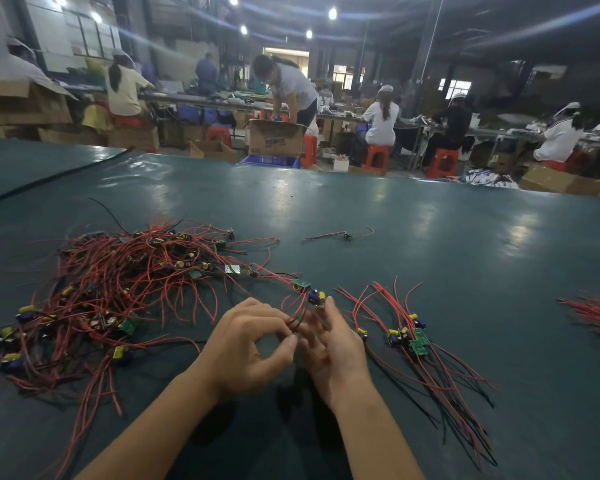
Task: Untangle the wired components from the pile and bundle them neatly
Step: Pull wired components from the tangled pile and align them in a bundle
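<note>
A big tangled pile [118, 289] of small circuit boards with red and black wires covers the left of the green table [430, 258]. My left hand [250, 348] pinches the red and black wires of one component [312, 294], a small board with yellow and blue parts that hangs just above the table. My right hand [333, 348] is beside it, fingers raised and touching the same wires near the board. To the right lies a laid-out group [413, 337] of several boards, their wires running toward me.
A single loose wired board [347, 235] lies farther out on the table. More red wires [596, 313] show at the right edge. Beyond the table's far edge, people sit on red stools at benches among cardboard boxes [274, 138].
</note>
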`<state>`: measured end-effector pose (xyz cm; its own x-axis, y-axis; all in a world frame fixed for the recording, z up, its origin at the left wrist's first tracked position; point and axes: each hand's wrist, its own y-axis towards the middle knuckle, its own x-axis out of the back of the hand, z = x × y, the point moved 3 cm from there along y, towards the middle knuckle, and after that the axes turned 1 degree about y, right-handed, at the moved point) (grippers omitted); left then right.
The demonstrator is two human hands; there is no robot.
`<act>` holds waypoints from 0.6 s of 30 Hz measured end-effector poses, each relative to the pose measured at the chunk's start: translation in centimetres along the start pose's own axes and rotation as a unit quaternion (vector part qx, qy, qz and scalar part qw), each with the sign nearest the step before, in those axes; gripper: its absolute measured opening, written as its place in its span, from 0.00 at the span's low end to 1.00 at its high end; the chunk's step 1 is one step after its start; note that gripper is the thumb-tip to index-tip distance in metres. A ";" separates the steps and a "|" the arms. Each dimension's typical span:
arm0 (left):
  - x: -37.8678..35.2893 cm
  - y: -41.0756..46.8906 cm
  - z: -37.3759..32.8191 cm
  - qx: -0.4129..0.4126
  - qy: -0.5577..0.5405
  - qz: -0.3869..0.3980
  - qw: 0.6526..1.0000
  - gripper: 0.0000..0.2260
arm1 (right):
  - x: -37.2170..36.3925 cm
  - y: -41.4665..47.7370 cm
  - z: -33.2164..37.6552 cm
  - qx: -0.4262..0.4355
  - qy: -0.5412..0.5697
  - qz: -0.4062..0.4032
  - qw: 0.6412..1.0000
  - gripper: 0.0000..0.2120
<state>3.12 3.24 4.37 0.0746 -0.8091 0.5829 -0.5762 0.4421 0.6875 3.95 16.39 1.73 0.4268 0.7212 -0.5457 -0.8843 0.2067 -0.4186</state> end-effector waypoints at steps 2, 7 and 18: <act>0.1 0.2 0.8 0.085 -0.120 0.035 0.989 0.14 | 0.0 0.2 -0.1 -0.002 -0.016 0.000 1.000 0.12; 1.6 0.8 3.7 0.347 -0.410 0.024 0.843 0.21 | -0.3 0.1 -0.1 0.016 -0.057 0.003 0.998 0.09; 0.1 0.2 4.9 0.379 -0.282 -0.087 0.877 0.09 | -0.5 -1.6 0.1 0.263 -0.189 -0.020 0.946 0.13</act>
<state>-0.96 1.35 2.48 -0.0754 -0.9962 0.0438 -0.9874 0.0807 0.1358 5.09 15.81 2.74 0.4519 0.8701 -0.1968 -0.8831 0.4675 0.0395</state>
